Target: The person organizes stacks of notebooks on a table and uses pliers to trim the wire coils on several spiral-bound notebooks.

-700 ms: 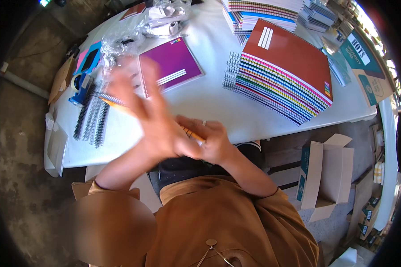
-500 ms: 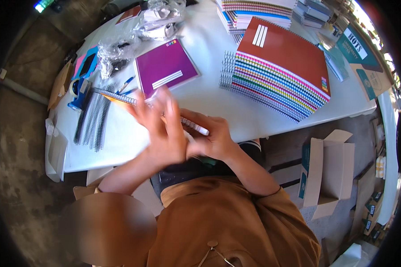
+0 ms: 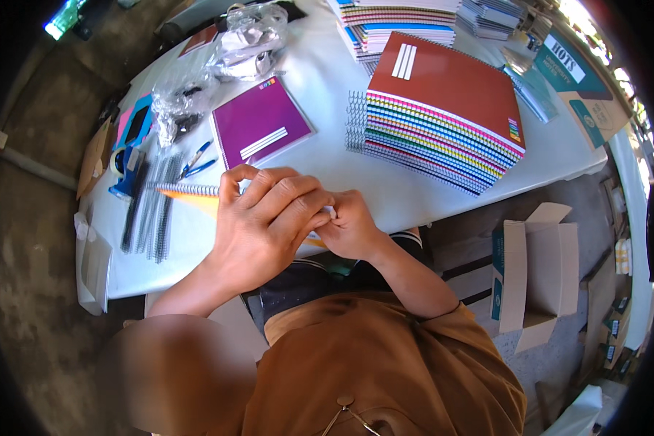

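A spiral notebook with an orange cover (image 3: 203, 203) lies across my hands at the near edge of the table, its wire coil on the far side. My left hand (image 3: 265, 214) wraps over the coil, fingers bent together and hiding most of the notebook. At the notebook's right end, my right hand (image 3: 349, 224) pinches a small whitish bit by the coil, its fingertips meeting those of the left. What that bit is, I cannot make out. Beyond my hands lies a purple notebook (image 3: 258, 120). Loose wire coils (image 3: 152, 211) are spread to the left.
A tall stack of brown-topped spiral notebooks (image 3: 443, 98) stands right of centre, more stacks behind. A blue tape dispenser (image 3: 127, 174), pens (image 3: 196, 160) and clear plastic bags (image 3: 185, 105) occupy the left side. An open cardboard box (image 3: 536, 272) sits below the table's right edge.
My left hand, raised and blurred with fingers spread before, has come down and closed over the coil. My right hand has closed at the notebook's end, covering the white strip that showed there.
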A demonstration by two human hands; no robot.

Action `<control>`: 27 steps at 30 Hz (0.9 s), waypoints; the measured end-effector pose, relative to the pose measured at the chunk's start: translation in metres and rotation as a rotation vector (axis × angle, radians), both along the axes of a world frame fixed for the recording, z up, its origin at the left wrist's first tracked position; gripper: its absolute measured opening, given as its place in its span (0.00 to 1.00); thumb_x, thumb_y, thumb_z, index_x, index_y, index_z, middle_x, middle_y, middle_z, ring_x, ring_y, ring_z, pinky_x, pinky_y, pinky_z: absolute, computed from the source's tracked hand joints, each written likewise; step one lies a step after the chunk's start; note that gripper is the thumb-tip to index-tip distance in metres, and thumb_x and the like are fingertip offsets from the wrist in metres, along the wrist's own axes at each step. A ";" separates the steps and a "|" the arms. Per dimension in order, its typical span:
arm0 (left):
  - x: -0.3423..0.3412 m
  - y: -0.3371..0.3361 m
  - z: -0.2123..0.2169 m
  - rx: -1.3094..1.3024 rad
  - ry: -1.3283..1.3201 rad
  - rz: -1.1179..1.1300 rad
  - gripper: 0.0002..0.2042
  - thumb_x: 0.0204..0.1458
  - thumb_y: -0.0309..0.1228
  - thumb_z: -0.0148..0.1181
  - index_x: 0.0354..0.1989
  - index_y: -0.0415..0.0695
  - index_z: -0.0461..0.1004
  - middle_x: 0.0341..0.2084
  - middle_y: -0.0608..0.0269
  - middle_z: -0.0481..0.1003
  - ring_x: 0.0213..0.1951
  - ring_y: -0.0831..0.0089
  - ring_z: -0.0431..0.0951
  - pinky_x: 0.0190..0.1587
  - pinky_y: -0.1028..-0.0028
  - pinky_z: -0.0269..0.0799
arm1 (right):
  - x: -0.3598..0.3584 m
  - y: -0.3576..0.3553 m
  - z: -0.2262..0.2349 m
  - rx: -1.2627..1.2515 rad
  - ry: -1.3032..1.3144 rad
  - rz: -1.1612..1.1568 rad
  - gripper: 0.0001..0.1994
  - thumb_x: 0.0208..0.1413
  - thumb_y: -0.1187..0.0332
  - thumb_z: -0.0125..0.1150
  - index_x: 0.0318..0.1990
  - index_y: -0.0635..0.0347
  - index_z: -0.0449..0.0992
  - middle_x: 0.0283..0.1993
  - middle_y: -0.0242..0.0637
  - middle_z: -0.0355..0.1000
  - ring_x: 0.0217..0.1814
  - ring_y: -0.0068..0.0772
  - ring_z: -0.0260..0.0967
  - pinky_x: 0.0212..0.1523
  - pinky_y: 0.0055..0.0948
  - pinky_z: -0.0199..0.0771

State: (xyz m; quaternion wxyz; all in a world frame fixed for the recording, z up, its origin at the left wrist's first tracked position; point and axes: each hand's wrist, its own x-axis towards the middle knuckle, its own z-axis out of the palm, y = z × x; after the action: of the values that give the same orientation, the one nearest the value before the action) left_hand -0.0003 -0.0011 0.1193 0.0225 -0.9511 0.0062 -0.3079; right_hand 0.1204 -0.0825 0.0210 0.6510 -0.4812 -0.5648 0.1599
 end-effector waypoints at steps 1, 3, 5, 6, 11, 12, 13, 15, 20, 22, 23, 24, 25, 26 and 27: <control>0.000 -0.001 0.007 -0.038 0.049 -0.031 0.11 0.40 0.32 0.67 0.34 0.46 0.77 0.33 0.70 0.75 0.35 0.73 0.75 0.44 0.67 0.58 | 0.000 -0.001 0.003 -0.038 0.036 0.055 0.08 0.50 0.74 0.60 0.39 0.60 0.75 0.31 0.45 0.74 0.32 0.44 0.75 0.32 0.29 0.72; 0.001 -0.002 0.019 -0.059 0.039 -0.062 0.10 0.39 0.31 0.68 0.32 0.46 0.78 0.30 0.70 0.75 0.32 0.74 0.74 0.43 0.68 0.58 | 0.002 -0.007 0.015 -0.078 0.067 0.120 0.09 0.52 0.73 0.59 0.41 0.61 0.74 0.31 0.46 0.74 0.30 0.45 0.74 0.32 0.28 0.71; 0.004 -0.001 0.028 -0.108 0.040 -0.053 0.09 0.36 0.32 0.71 0.26 0.46 0.79 0.23 0.72 0.75 0.27 0.75 0.73 0.41 0.69 0.60 | 0.002 -0.011 0.020 -0.077 0.049 0.115 0.10 0.52 0.74 0.59 0.43 0.61 0.74 0.32 0.47 0.74 0.31 0.46 0.74 0.32 0.28 0.71; 0.008 -0.004 0.029 -0.102 0.036 -0.069 0.09 0.36 0.32 0.71 0.26 0.46 0.79 0.23 0.72 0.75 0.27 0.75 0.73 0.41 0.69 0.60 | 0.003 -0.013 0.023 -0.084 0.035 0.117 0.11 0.53 0.74 0.59 0.44 0.61 0.73 0.32 0.47 0.74 0.32 0.47 0.74 0.33 0.28 0.71; 0.020 -0.004 0.065 -0.032 -0.018 -0.068 0.25 0.27 0.42 0.73 0.39 0.47 0.78 0.28 0.67 0.76 0.31 0.64 0.74 0.40 0.69 0.63 | 0.024 -0.046 0.067 0.088 -0.020 0.005 0.13 0.52 0.74 0.59 0.46 0.60 0.72 0.37 0.45 0.75 0.39 0.46 0.75 0.37 0.29 0.74; 0.021 0.003 0.078 -0.080 -0.117 0.046 0.34 0.23 0.46 0.73 0.45 0.47 0.75 0.34 0.63 0.77 0.36 0.59 0.76 0.45 0.66 0.64 | 0.043 -0.059 0.077 0.173 -0.129 -0.044 0.13 0.51 0.73 0.60 0.45 0.62 0.74 0.41 0.45 0.76 0.43 0.41 0.75 0.41 0.30 0.75; 0.015 0.014 0.095 -0.067 -0.037 0.188 0.30 0.24 0.42 0.73 0.42 0.46 0.77 0.31 0.61 0.78 0.34 0.62 0.77 0.42 0.68 0.68 | 0.060 -0.071 0.091 0.287 -0.248 -0.150 0.11 0.51 0.74 0.59 0.43 0.63 0.74 0.41 0.46 0.76 0.43 0.43 0.75 0.43 0.33 0.75; 0.033 0.035 0.110 -0.185 -0.184 0.167 0.13 0.36 0.22 0.69 0.34 0.38 0.77 0.28 0.62 0.78 0.31 0.75 0.77 0.33 0.78 0.70 | 0.115 -0.113 0.137 0.511 -0.747 -0.659 0.07 0.51 0.77 0.57 0.39 0.65 0.74 0.41 0.48 0.75 0.44 0.47 0.74 0.47 0.40 0.74; 0.156 0.061 0.030 0.002 -0.601 -0.198 0.14 0.38 0.26 0.67 0.36 0.47 0.77 0.36 0.64 0.78 0.39 0.65 0.77 0.41 0.70 0.73 | 0.194 -0.134 0.111 0.231 -0.594 -0.914 0.12 0.44 0.86 0.56 0.36 0.64 0.77 0.43 0.40 0.76 0.51 0.37 0.71 0.55 0.31 0.67; 0.171 0.063 -0.028 -0.148 -0.390 -0.099 0.11 0.45 0.32 0.64 0.37 0.45 0.76 0.39 0.59 0.77 0.43 0.63 0.77 0.45 0.68 0.73 | 0.216 -0.135 0.066 -0.052 -0.567 -0.806 0.14 0.45 0.86 0.54 0.40 0.64 0.77 0.46 0.40 0.75 0.54 0.36 0.69 0.58 0.30 0.64; 0.179 0.067 -0.059 -0.189 -0.293 -0.152 0.12 0.47 0.35 0.63 0.38 0.43 0.76 0.40 0.58 0.77 0.43 0.62 0.77 0.46 0.67 0.73 | 0.224 -0.140 0.046 -0.183 -0.548 -0.715 0.16 0.46 0.85 0.53 0.43 0.65 0.76 0.48 0.42 0.73 0.57 0.36 0.67 0.60 0.30 0.61; 0.184 0.058 -0.074 -0.285 -0.376 -0.115 0.12 0.49 0.36 0.61 0.38 0.42 0.77 0.41 0.57 0.77 0.43 0.61 0.77 0.46 0.67 0.73 | 0.227 -0.143 0.033 -0.187 -0.556 -0.727 0.16 0.46 0.85 0.53 0.43 0.65 0.76 0.48 0.42 0.73 0.57 0.36 0.67 0.60 0.30 0.61; 0.184 0.059 -0.070 -0.338 -0.299 -0.109 0.12 0.50 0.35 0.61 0.39 0.42 0.77 0.42 0.57 0.76 0.45 0.61 0.77 0.47 0.68 0.72 | 0.223 -0.144 0.020 -0.066 -0.371 -0.692 0.15 0.49 0.83 0.52 0.46 0.65 0.75 0.52 0.44 0.71 0.60 0.37 0.64 0.61 0.30 0.59; 0.182 0.061 -0.066 -0.388 -0.228 -0.095 0.12 0.51 0.35 0.60 0.41 0.42 0.77 0.43 0.57 0.76 0.46 0.61 0.76 0.47 0.68 0.72 | 0.217 -0.141 0.017 0.057 -0.190 -0.644 0.15 0.52 0.80 0.50 0.49 0.66 0.74 0.56 0.46 0.68 0.62 0.37 0.62 0.63 0.29 0.56; 0.187 0.063 -0.066 -0.389 -0.230 -0.092 0.12 0.51 0.35 0.60 0.41 0.42 0.77 0.43 0.57 0.76 0.46 0.61 0.76 0.47 0.68 0.72 | 0.213 -0.132 0.015 0.112 0.023 -0.746 0.16 0.61 0.71 0.46 0.53 0.68 0.70 0.61 0.49 0.62 0.64 0.38 0.59 0.64 0.29 0.53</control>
State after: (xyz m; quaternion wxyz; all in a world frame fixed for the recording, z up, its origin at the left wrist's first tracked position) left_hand 0.1862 0.0623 0.0535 -0.1745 -0.8950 -0.0125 -0.4104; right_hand 0.3329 -0.2144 0.0356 0.6960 -0.6157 -0.3513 -0.1141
